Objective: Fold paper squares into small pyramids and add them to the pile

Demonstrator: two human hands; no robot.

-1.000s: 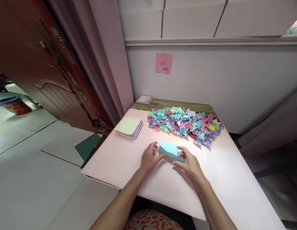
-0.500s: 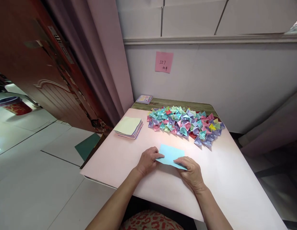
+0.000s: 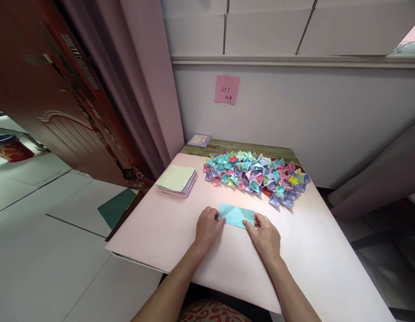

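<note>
A light blue sheet of paper [image 3: 236, 216], doubled over into a wide rectangle, lies between my two hands near the middle of the pale pink table. My left hand [image 3: 209, 227] pinches its left end, thumb at the lower corner. At the right end, my right hand [image 3: 263, 232] grips it with the thumb on top and the fingers behind. Beyond the paper spreads a heap of small folded paper boats [image 3: 256, 174] in many colours. To the left sits a stack of square paper sheets [image 3: 177, 179], pale yellow on top.
A small pile of printed packs [image 3: 199, 141] lies at the table's far left corner. The table [image 3: 153, 232] meets the wall at the back, where a pink note [image 3: 227, 89] hangs. A curtain [image 3: 150, 80] and a red door [image 3: 60, 98] stand on the left.
The blue sheet's near edge has been folded up and away, so it is now a narrower rectangle. Both hands have moved to its ends. The view has shifted slightly.
</note>
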